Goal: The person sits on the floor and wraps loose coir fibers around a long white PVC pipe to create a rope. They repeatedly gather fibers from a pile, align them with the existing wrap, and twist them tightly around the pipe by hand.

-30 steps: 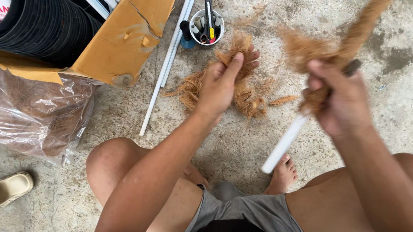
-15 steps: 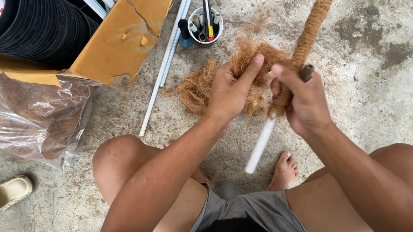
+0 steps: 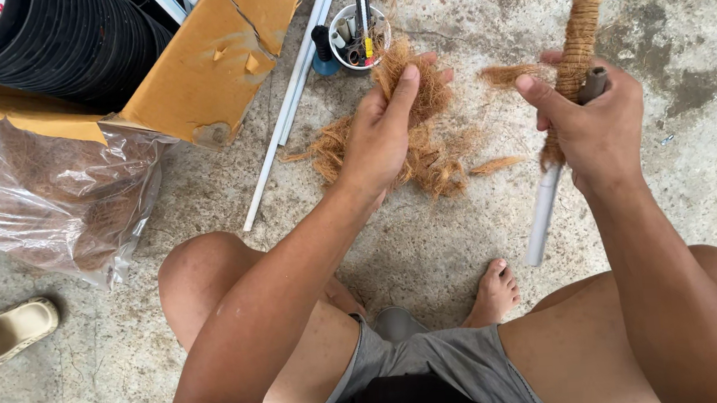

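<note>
My left hand (image 3: pixel 380 135) grips a tuft of brown coconut fibre (image 3: pixel 414 84) lifted from a loose pile of the same fibre (image 3: pixel 433 162) on the concrete floor. My right hand (image 3: pixel 596 124) holds a white pipe (image 3: pixel 543 211) whose upper part is wrapped in coconut-fibre rope (image 3: pixel 580 18); a small dark object (image 3: pixel 594 84) is pinched against it by the fingers. The pipe stands nearly upright, its bare end pointing down toward my right foot (image 3: pixel 493 293). The two hands are apart, the fibre pile between them.
A white cup of tools (image 3: pixel 359 41) stands beyond the pile, beside long white rods (image 3: pixel 289 104). A torn cardboard box (image 3: pixel 208 59) with stacked black pots (image 3: pixel 59 42) and a clear plastic bag of fibre (image 3: pixel 38 199) lie left. A sandal (image 3: pixel 5 332) lies far left.
My right hand has swung the wrapped pipe to the right and more upright, away from my left hand. My left hand has lifted a tuft of fibre up from the pile.
</note>
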